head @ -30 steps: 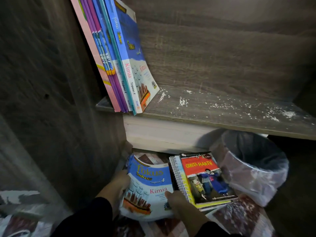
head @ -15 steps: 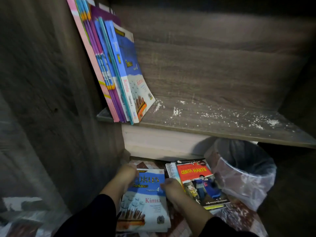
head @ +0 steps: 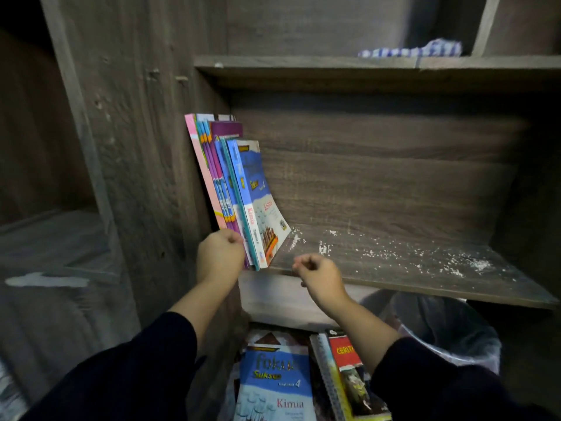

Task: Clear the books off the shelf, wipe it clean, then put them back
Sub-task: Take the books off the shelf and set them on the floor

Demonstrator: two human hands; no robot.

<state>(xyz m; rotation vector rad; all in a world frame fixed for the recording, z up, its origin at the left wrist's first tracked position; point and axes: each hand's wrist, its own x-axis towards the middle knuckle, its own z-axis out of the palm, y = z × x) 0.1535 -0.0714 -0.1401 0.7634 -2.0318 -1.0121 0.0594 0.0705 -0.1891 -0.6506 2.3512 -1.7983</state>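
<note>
Up at the shelf point(head: 394, 268), left hand point(head: 219, 256) touching the leaning books point(head: 239, 196), right hand point(head: 318, 273) curled, holding nothing

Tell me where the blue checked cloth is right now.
The blue checked cloth lies on the upper shelf, top right of the head view, above the dusty shelf holding the leaning books.
</note>
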